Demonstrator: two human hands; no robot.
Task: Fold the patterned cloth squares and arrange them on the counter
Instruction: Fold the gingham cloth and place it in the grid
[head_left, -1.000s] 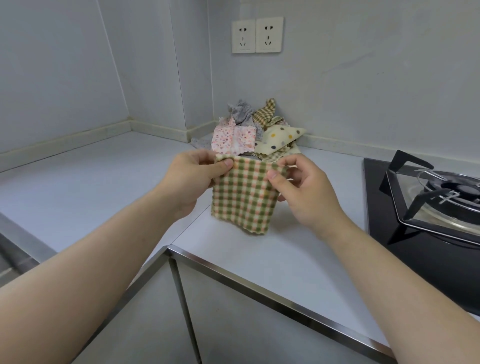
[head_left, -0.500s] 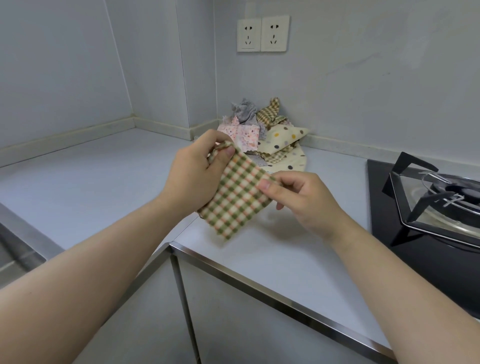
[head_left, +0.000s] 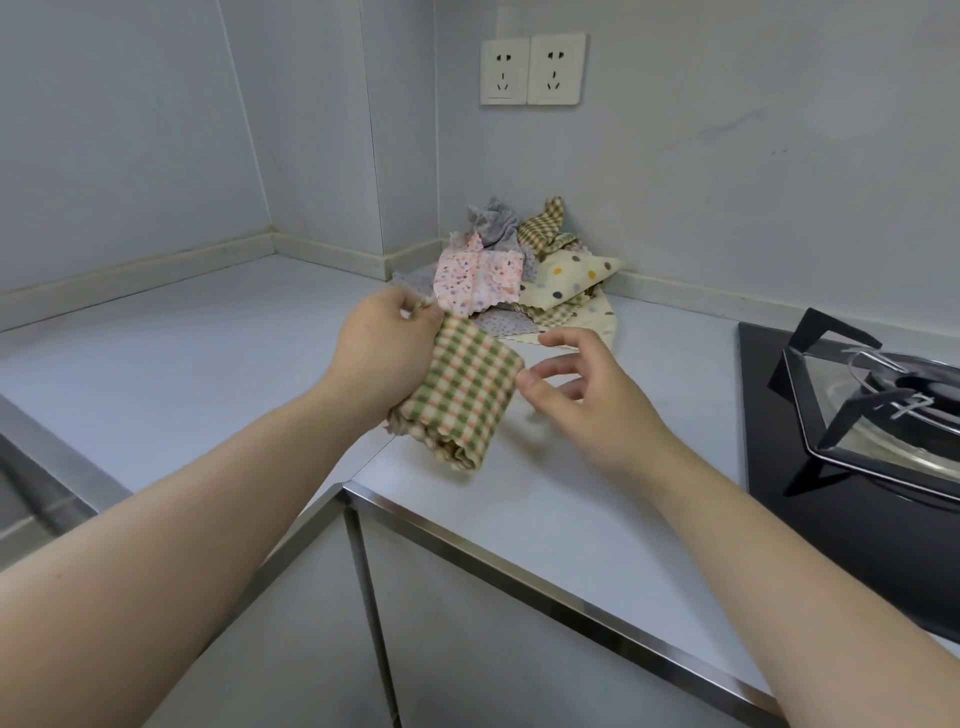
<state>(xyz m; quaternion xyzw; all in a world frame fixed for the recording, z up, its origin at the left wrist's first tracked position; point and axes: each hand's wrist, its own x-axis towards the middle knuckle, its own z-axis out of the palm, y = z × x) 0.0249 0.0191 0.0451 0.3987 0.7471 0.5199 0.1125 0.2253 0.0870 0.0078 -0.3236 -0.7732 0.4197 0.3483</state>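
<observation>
Home kitchen: gas stove (head_left: 878, 410) set in tabletop (head_left: 156, 358), sink edge (head_left: 31, 483), wall sockets (head_left: 532, 69), cupboards below.

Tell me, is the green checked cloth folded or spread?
Folded: the green checked cloth shows layered edges at its lower end, gripped by the left hand.
</observation>
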